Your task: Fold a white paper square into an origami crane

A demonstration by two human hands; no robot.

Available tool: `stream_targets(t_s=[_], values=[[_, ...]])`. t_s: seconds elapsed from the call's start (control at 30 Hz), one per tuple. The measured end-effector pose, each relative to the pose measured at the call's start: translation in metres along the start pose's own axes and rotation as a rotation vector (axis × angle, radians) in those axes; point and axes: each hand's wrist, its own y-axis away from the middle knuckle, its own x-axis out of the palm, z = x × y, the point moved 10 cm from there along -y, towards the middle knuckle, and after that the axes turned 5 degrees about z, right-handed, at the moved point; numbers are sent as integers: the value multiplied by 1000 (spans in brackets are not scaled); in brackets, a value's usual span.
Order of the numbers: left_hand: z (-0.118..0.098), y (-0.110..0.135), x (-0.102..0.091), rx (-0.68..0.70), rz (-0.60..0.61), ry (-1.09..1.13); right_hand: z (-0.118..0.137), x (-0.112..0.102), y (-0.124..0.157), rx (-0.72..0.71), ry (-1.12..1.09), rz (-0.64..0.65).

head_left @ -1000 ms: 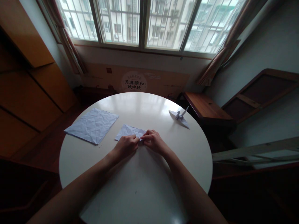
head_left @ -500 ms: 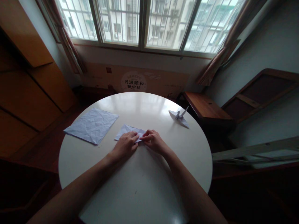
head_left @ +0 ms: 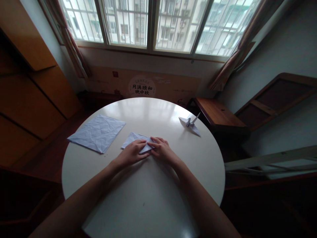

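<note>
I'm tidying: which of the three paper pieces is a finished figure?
The paper crane, farthest right; the creased sheet and folded piece lie flat.

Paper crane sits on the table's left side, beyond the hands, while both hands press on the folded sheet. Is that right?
Wrong side. The head view shows the paper crane on the table's right side, beyond the hands; the creased flat sheet lies on the left. The left hand and right hand do press on the folded sheet.

Far beyond the left hand (head_left: 131,153), barred windows (head_left: 151,23) give dim daylight; wooden cabinets (head_left: 32,92) stand well to its left.
</note>
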Motion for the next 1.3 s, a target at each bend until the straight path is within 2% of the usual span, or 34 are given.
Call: stream_targets(t_s=[0.17, 0.37, 0.63, 0.93, 1.13, 1.3], values=[[17, 0, 0, -28, 128, 230, 1, -2, 1, -31, -13, 2], [31, 3, -1, -94, 137, 348, 1, -4, 1, -32, -29, -11], [34, 3, 0, -43, 120, 304, -1, -3, 1, -43, -19, -17], [29, 3, 4, -64, 195, 221, 2, -5, 3, -44, -15, -13], [28, 3, -2, -38, 71, 160, 1, -6, 0, 14, 9, -59], [21, 4, -4, 22, -13, 151, -9, -18, 1, 103, -59, -191]])
